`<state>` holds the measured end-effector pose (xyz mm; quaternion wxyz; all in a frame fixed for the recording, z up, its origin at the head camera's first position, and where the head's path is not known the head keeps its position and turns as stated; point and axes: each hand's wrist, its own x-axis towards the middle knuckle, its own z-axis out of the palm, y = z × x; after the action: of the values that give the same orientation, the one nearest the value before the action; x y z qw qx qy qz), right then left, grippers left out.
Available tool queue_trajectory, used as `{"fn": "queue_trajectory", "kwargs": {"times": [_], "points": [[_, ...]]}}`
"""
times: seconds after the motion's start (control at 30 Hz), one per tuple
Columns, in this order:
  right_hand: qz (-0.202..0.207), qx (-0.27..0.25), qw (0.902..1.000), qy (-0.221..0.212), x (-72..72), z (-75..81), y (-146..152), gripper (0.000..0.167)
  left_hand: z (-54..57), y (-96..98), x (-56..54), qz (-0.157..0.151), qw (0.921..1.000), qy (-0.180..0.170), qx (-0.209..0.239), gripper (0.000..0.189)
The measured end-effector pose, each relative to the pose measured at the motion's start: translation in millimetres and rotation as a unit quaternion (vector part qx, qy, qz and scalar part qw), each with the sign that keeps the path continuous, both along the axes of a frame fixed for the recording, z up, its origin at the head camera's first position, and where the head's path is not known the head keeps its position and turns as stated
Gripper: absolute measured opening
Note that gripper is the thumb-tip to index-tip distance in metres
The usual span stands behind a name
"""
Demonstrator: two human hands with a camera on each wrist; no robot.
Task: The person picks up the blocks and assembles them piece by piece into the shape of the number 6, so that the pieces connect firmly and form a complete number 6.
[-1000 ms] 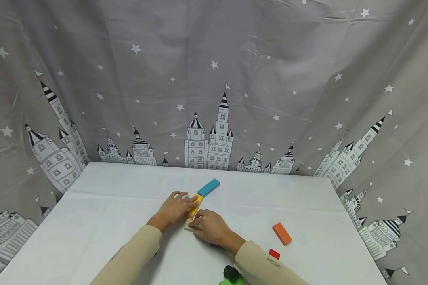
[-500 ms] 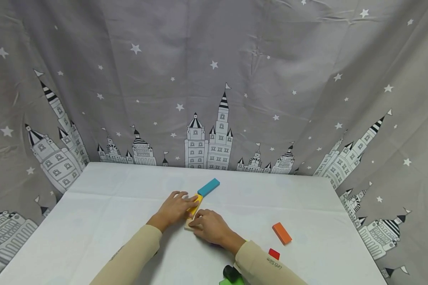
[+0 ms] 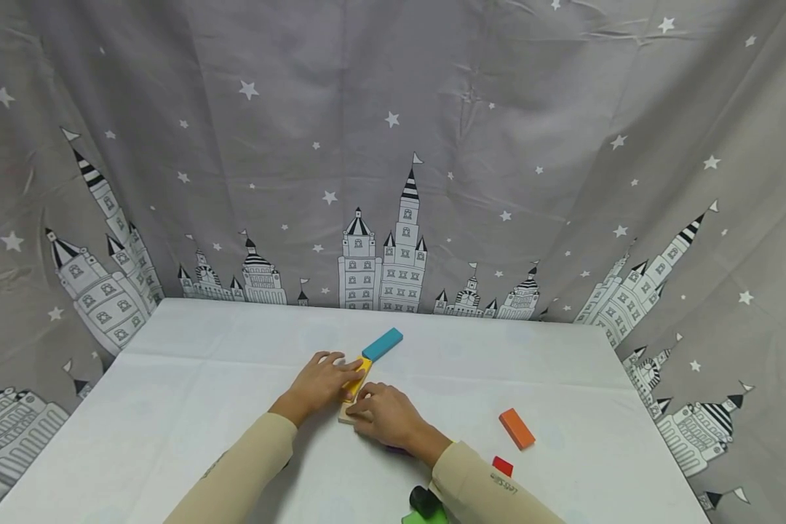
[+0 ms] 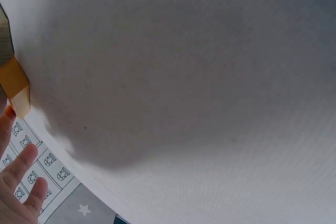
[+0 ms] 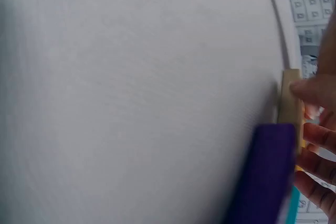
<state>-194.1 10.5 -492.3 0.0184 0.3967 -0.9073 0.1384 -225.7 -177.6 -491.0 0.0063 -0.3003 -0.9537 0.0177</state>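
My left hand (image 3: 324, 381) holds a yellow block (image 3: 356, 388) between thumb and index finger, flat on the white table, its other fingers spread beyond. My right hand (image 3: 391, 418) pinches a plain wooden block (image 3: 345, 417) at the near end of the yellow one. A blue block (image 3: 383, 344) lies at the yellow block's far end, so the three form a slightly bent line. Thumb and fingers grip the wooden block (image 5: 289, 98) in the right wrist view. Only part of the left hand (image 4: 20, 184) shows in the left wrist view, beside the yellow block (image 4: 13, 77).
A purple block (image 5: 265, 174) lies near the right hand, mostly hidden by it in the head view. Farther right are an orange block (image 3: 517, 429) and a red piece (image 3: 502, 466). Near the right sleeve are a black rounded piece (image 3: 423, 501) and a green one (image 3: 426, 517).
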Motion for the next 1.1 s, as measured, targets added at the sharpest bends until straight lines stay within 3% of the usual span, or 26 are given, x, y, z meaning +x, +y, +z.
{"fn": "queue_trajectory", "kwargs": {"times": [0.23,0.6,1.1], "points": [[-0.027,0.022,0.9975,-0.061,0.8,15.7,23.7,0.028,1.7,0.2,0.1,0.002,1.0,-0.005,-0.002,0.051],[0.026,0.053,0.9921,-0.111,14.8,18.4,67.2,0.027,0.9,-0.1,0.8,0.0,0.9996,-0.022,0.02,0.05],[0.071,0.04,0.9928,-0.088,24.4,5.5,80.0,0.029,2.7,2.4,0.3,0.019,0.9986,-0.048,0.015,0.05]]}}
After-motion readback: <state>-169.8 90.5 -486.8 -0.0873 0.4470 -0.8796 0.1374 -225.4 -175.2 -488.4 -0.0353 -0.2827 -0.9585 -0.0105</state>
